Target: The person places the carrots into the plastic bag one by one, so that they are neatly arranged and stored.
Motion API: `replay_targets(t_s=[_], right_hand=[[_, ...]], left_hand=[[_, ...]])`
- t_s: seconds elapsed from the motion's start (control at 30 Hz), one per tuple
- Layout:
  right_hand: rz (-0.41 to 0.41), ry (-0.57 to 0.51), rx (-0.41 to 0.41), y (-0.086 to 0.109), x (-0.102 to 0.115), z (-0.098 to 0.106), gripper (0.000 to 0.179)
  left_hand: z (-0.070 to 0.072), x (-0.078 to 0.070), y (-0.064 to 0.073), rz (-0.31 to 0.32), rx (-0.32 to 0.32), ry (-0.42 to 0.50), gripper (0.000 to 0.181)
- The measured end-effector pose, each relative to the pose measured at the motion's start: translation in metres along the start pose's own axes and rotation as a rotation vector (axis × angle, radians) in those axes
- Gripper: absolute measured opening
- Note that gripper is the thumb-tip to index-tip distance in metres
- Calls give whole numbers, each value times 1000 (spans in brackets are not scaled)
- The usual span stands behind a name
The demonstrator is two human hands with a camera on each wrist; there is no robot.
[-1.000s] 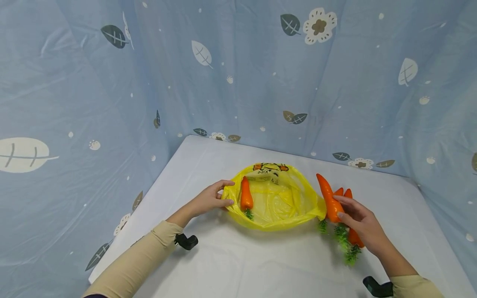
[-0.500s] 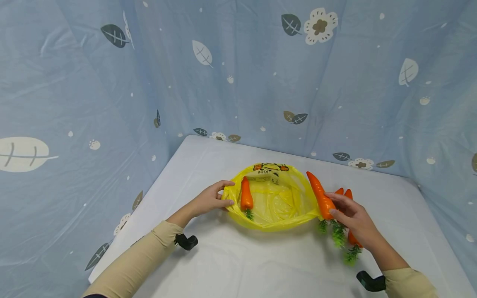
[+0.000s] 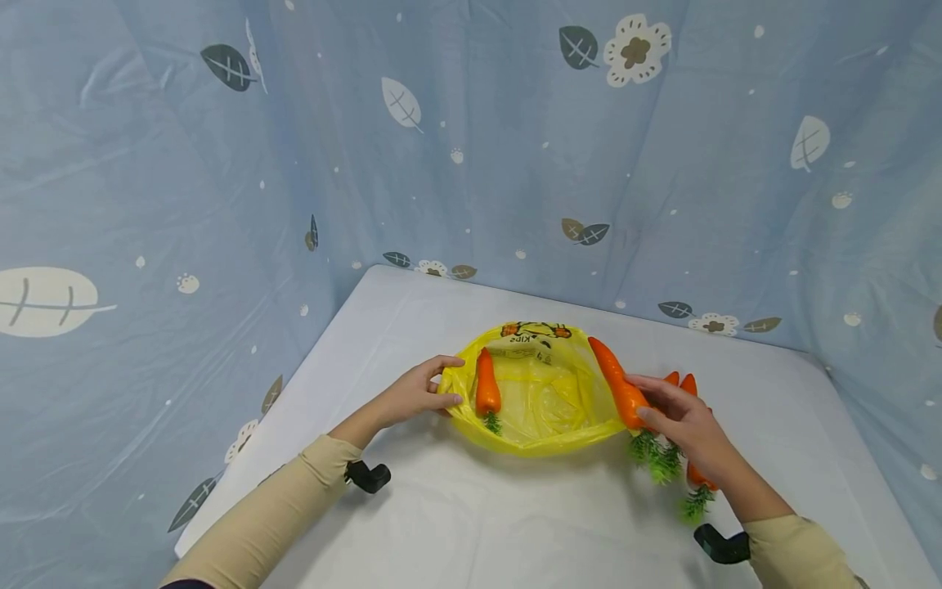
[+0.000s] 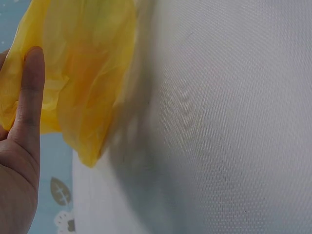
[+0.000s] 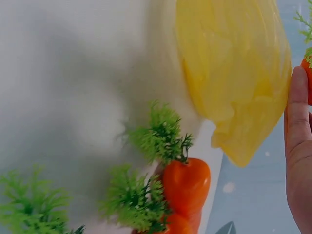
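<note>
1. Closest in, the right-hand grip [image 3: 684,421] pinches an orange carrot [image 3: 614,380] near its thick end, narrow tip slanting up and away from the person. It hangs at the right edge of the bag's mouth; I can't tell whether the two touch.
2. That carrot looks smooth, glossy and artificial, so I'd expect it light, stiff and a touch slippery, hardly fragile. The thick shoulder seems the best place to hold; the green tufts [image 3: 665,465] below look springy and poor to pull on. They overlap, so whose is whose isn't clear.
3. Opposite, the left-hand grip [image 3: 415,397] pinches the left rim of a yellow bag [image 3: 530,446], thumb and fingers on the film.
4. The bag is thin, limp and crinkly, nearly weightless I'd guess, and apt to slump or tear if tugged; the rim is the sensible hold.
5. Inside, towards the left, lies a second carrot [image 3: 487,388], leafy end nearest the person.
6. Right of the bag, more loose carrots [image 3: 688,384] lie on the white worktop [image 3: 471,515], partly hidden behind the right hand.
7. Beyond hangs a blue patterned curtain [image 3: 500,180].
</note>
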State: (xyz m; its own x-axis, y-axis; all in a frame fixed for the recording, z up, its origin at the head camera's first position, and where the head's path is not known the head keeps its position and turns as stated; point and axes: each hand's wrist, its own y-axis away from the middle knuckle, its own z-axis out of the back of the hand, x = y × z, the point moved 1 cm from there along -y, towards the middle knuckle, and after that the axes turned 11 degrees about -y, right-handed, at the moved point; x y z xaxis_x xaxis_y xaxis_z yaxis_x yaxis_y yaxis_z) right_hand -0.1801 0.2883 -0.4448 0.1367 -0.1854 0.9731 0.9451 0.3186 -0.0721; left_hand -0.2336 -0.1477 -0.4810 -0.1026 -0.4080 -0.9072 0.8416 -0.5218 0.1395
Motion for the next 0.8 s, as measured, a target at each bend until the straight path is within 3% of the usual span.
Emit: replay_targets(t_s=[0.47, 0.8], right_hand=[[-52, -12, 33, -18, 1, -7, 45], [-113, 35, 66, -24, 1, -14, 46]], left_hand=[[0, 2, -2, -6, -1, -4, 68], [0, 0, -1, -4, 0, 1, 67]])
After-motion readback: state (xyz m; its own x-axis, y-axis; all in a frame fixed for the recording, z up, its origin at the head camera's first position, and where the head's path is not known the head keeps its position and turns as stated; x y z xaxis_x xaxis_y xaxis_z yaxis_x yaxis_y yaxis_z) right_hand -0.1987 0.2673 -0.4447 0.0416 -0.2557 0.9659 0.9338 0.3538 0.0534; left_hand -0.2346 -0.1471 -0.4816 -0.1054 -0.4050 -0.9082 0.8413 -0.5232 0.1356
